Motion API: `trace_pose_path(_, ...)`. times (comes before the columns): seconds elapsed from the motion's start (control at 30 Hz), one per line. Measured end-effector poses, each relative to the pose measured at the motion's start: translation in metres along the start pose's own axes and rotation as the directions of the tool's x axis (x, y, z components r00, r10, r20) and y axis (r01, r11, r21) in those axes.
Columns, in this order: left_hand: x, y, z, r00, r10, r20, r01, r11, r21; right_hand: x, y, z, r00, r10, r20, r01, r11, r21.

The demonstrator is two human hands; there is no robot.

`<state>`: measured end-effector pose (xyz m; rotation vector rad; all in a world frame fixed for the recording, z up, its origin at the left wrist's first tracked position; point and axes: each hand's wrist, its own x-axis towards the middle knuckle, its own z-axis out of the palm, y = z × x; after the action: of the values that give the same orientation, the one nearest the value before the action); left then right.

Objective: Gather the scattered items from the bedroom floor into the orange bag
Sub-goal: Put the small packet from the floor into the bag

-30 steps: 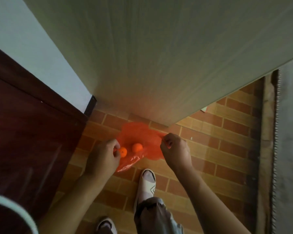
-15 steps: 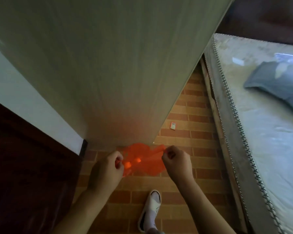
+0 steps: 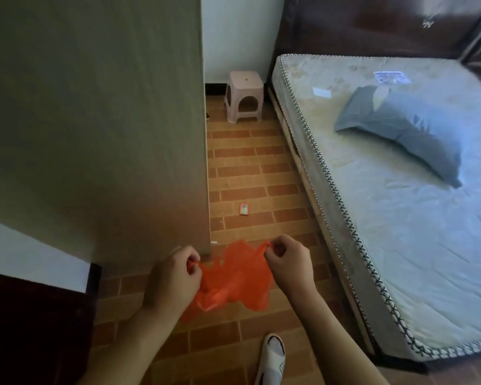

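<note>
The fingers (image 3: 272, 247) of the right hand (image 3: 288, 263) pinch one edge of the orange bag (image 3: 235, 282), and those of the left hand (image 3: 175, 276) curl round the opposite edge, so the thin plastic hangs stretched between them above the brick floor (image 3: 250, 176). Something rounded seems to sag in its bottom, though I cannot tell what. The step in hand looks like carrying the bag, mouth held apart, toward the next item. That is probably the small packet (image 3: 244, 209) lying on the floor ahead, well apart from the bag, between the pale cabinet (image 3: 95, 120) and the bed (image 3: 386, 190). Reaching it calls for stepping forward, freeing one hand to pick it up, and keeping the mouth open with the other. The passage is narrow; a pink stool (image 3: 243, 97) stands at its far end, and a slippered foot (image 3: 272, 357) is just below the bag.
</note>
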<state>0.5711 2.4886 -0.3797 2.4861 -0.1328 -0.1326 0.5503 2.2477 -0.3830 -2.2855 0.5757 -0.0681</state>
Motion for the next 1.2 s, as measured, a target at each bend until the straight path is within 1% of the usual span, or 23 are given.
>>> trace_pose_path(0.2,0.034,0.051,0.058,0.996,-0.06,0.068,0.06,0.998,-0.003,0.051,0.058,-0.034,0.995,0.092,0.04,-0.092,0.996,-0.001)
trace_pose_path(0.4,0.086,0.095,0.106,0.984,-0.167,0.068,0.169,0.985,-0.021,0.114,0.095,-0.07,0.989,0.092,0.117,-0.088,0.995,-0.034)
trace_pose_path(0.53,0.117,0.109,0.133,0.982,-0.183,0.054,0.185,0.982,-0.046,0.156,0.111,-0.083,0.985,0.094,0.145,-0.085,0.994,-0.064)
trace_pose_path(0.67,0.153,0.107,0.161,0.98,-0.185,0.073,0.19,0.979,-0.069,0.199,0.12,-0.082,0.985,0.099,0.138,-0.09,0.993,-0.074)
trace_pose_path(0.77,0.182,0.103,0.178,0.978,-0.169,0.12,0.178,0.982,-0.066,0.228,0.124,-0.073,0.983,0.126,0.134,-0.113,0.989,-0.095)
trace_pose_path(0.87,0.213,0.099,0.192,0.97,-0.182,0.164,0.193,0.98,-0.051,0.261,0.131,-0.061,0.976,0.183,0.115,-0.166,0.976,-0.14)
trace_pose_path(0.93,0.234,0.095,0.204,0.964,-0.182,0.192,0.194,0.98,-0.044,0.283,0.134,-0.052,0.968,0.225,0.113,-0.209,0.968,-0.14)
trace_pose_path(1.1,0.285,0.092,0.234,0.952,-0.158,0.262,0.179,0.982,-0.059,0.334,0.147,-0.033,0.964,0.252,0.086,-0.238,0.961,-0.142)
trace_pose_path(1.2,0.308,0.091,0.252,0.943,-0.149,0.299,0.175,0.982,-0.064,0.36,0.159,-0.026,0.954,0.284,0.096,-0.27,0.953,-0.139)
